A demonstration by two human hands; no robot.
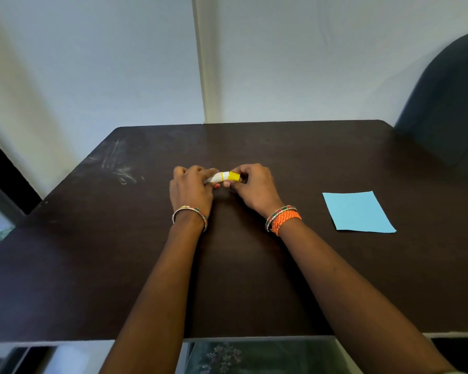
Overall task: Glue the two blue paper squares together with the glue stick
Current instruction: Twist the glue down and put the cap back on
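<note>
The surface (pixel 254 279) is dark brown and looks like wood. It is smooth and a bit shiny, with pale rubbed scratches near its far left corner. The blue paper square (pixel 358 212) is thin, flat and matt. The glue stick (pixel 223 177) looks like smooth plastic, with a yellow end and a white paper label. The bangles (pixel 190 214) look like shiny metal with little red and green bits. The orange band (pixel 285 220) looks like rough woven thread. The chair (pixel 449 103) looks soft and matt.
</note>
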